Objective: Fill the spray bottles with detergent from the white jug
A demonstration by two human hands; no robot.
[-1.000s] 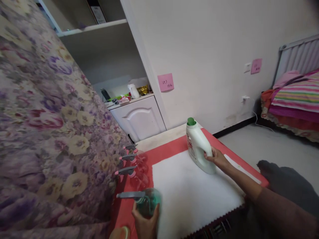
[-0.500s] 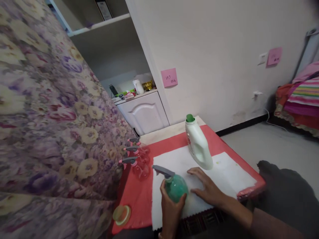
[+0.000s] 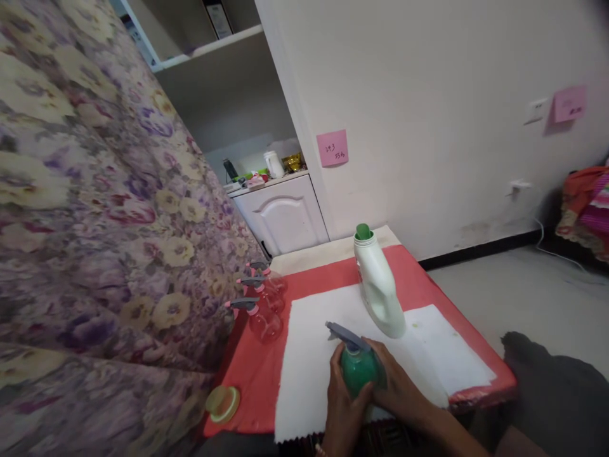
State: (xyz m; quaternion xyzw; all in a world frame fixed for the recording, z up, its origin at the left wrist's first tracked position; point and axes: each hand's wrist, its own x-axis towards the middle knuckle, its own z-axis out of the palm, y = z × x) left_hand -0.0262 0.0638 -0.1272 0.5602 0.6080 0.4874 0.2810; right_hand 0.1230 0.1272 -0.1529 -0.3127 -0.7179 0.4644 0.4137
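Both hands are wrapped round a green spray bottle (image 3: 358, 374) with a grey trigger head, standing on a white cloth (image 3: 323, 355) near the front of a red-topped table (image 3: 419, 279). My left hand (image 3: 343, 406) grips its near left side. Around its right side, close under the trigger head, curl the fingers of my right hand (image 3: 397, 390). A white detergent bottle (image 3: 378, 285) with a green cap stands upright just behind, apart from both hands.
Three pink spray bottles (image 3: 261, 304) line the table's left edge beside a flowered bedspread (image 3: 95, 222). A yellowish round lid (image 3: 222, 404) lies at the front left corner. A white cabinet (image 3: 280, 212) stands behind; bare floor lies to the right.
My left hand brought the green spray bottle from the table's left edge onto the cloth. My right hand let go of the white detergent bottle and closed on the green bottle.
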